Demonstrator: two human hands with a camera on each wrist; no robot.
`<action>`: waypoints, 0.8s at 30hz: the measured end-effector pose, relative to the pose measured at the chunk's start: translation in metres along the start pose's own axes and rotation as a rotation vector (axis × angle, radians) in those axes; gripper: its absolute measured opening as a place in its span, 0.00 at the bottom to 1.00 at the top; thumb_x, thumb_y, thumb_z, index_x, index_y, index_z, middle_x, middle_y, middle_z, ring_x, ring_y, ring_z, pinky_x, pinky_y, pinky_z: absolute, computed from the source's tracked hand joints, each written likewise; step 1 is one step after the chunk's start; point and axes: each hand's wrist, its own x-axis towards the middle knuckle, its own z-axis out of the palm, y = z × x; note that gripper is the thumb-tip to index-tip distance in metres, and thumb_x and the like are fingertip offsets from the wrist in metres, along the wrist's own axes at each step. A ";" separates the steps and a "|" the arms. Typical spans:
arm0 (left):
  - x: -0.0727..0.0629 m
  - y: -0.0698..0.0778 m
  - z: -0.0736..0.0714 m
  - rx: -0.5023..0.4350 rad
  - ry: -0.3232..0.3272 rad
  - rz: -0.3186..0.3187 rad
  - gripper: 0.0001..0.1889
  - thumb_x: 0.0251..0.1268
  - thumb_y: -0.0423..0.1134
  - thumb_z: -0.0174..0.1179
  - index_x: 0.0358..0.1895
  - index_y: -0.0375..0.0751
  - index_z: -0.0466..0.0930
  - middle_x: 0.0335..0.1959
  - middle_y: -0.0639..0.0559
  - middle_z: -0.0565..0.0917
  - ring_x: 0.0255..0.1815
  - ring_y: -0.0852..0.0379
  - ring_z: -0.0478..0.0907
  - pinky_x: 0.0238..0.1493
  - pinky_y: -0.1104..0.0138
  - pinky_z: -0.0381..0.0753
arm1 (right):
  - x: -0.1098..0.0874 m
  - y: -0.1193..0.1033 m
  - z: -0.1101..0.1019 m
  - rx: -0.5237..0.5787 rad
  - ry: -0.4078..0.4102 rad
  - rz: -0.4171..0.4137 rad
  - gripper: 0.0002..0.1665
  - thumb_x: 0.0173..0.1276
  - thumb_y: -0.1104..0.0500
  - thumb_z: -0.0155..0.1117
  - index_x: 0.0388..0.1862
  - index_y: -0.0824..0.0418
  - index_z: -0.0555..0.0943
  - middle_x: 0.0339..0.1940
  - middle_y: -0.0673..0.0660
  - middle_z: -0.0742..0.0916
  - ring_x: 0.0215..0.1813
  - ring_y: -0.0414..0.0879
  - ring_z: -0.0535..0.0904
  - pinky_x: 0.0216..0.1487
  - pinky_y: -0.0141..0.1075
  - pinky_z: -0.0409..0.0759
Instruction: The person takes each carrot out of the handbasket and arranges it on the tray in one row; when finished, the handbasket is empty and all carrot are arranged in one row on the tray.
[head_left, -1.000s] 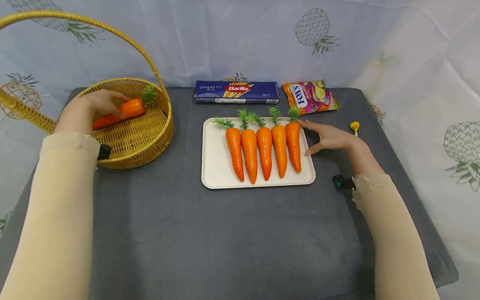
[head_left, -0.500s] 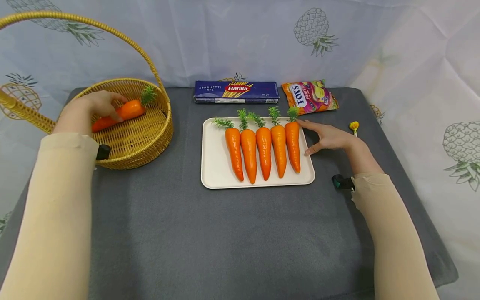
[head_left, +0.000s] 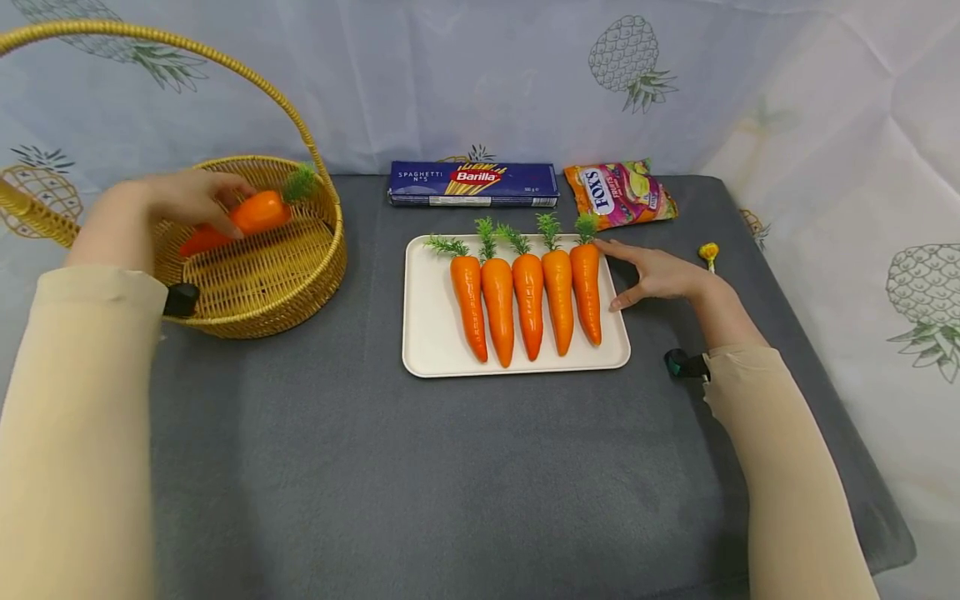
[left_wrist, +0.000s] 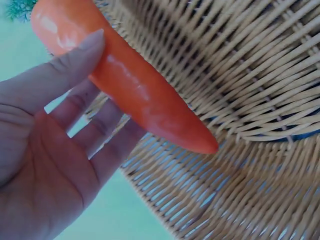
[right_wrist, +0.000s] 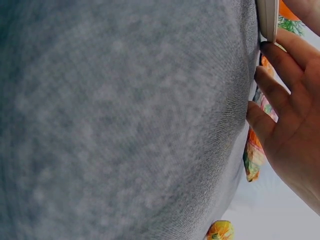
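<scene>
In the head view my left hand is over the wicker basket, gripping an orange carrot with a green leafy top. The left wrist view shows the thumb on one side of the carrot and the fingers passing behind it, with its tip close to the wicker weave. On a cream tray, several similar carrots lie side by side, leaves pointing away. My right hand rests at the tray's right edge, fingers extended and touching near the rim.
Behind the tray lie a blue Barilla spaghetti box and a Fox's candy bag. A yellow-topped lollipop lies at right. The basket's tall handle arches over the left side. A grey cloth covers the table.
My left forearm has shifted left and the wrist has risen, the carrot still in that hand and slightly higher in the basket. The right hand and tray stay in place.
</scene>
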 end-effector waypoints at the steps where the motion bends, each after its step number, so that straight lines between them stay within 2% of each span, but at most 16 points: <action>1: -0.002 0.001 -0.001 -0.011 0.002 0.004 0.39 0.66 0.38 0.63 0.73 0.28 0.52 0.65 0.17 0.62 0.63 0.23 0.64 0.56 0.38 0.74 | 0.000 0.000 0.000 0.001 0.000 0.002 0.64 0.55 0.45 0.76 0.82 0.46 0.46 0.83 0.64 0.48 0.83 0.66 0.42 0.77 0.71 0.42; 6: -0.010 0.005 -0.002 -0.065 -0.007 0.040 0.40 0.68 0.39 0.63 0.75 0.32 0.49 0.69 0.19 0.60 0.67 0.23 0.60 0.60 0.33 0.69 | 0.000 0.000 0.001 -0.003 -0.001 0.010 0.64 0.55 0.45 0.76 0.82 0.46 0.46 0.84 0.63 0.48 0.83 0.66 0.42 0.77 0.71 0.42; 10: -0.016 0.012 -0.002 -0.090 -0.022 0.071 0.41 0.69 0.41 0.62 0.77 0.35 0.48 0.71 0.23 0.60 0.69 0.27 0.60 0.62 0.33 0.68 | 0.000 0.000 0.000 0.000 -0.003 0.018 0.64 0.55 0.44 0.76 0.82 0.46 0.46 0.84 0.64 0.48 0.83 0.66 0.42 0.77 0.71 0.41; 12: -0.018 0.016 -0.002 -0.098 -0.023 0.092 0.39 0.69 0.42 0.62 0.76 0.38 0.51 0.70 0.29 0.65 0.67 0.40 0.68 0.61 0.42 0.75 | 0.000 0.000 0.000 0.000 -0.004 0.021 0.64 0.55 0.44 0.76 0.82 0.46 0.46 0.84 0.63 0.47 0.83 0.67 0.41 0.76 0.71 0.41; 14: -0.020 0.022 -0.002 -0.113 -0.018 0.104 0.37 0.69 0.42 0.63 0.76 0.42 0.54 0.66 0.40 0.73 0.62 0.57 0.74 0.58 0.55 0.79 | 0.000 0.001 0.000 0.002 -0.006 0.022 0.64 0.55 0.44 0.76 0.82 0.45 0.46 0.84 0.63 0.47 0.83 0.67 0.41 0.76 0.72 0.41; 17: -0.024 0.032 -0.001 -0.135 -0.005 0.133 0.34 0.68 0.42 0.63 0.73 0.47 0.59 0.56 0.58 0.80 0.50 0.73 0.76 0.49 0.71 0.79 | 0.000 0.001 0.000 0.005 -0.006 0.019 0.64 0.55 0.44 0.76 0.82 0.45 0.45 0.84 0.63 0.47 0.83 0.66 0.41 0.77 0.71 0.41; 19: -0.027 0.041 0.000 -0.155 0.007 0.155 0.32 0.67 0.42 0.64 0.72 0.48 0.61 0.52 0.64 0.81 0.50 0.73 0.77 0.48 0.75 0.79 | 0.000 0.001 0.000 0.005 -0.006 0.014 0.64 0.56 0.44 0.76 0.82 0.45 0.45 0.84 0.63 0.47 0.83 0.66 0.41 0.76 0.71 0.41; 24: -0.032 0.067 0.001 -0.197 0.011 0.202 0.31 0.68 0.41 0.64 0.71 0.51 0.63 0.54 0.63 0.81 0.53 0.69 0.79 0.50 0.76 0.79 | 0.000 0.002 0.000 -0.001 -0.006 0.017 0.64 0.56 0.44 0.75 0.82 0.45 0.46 0.84 0.62 0.47 0.83 0.66 0.41 0.76 0.72 0.41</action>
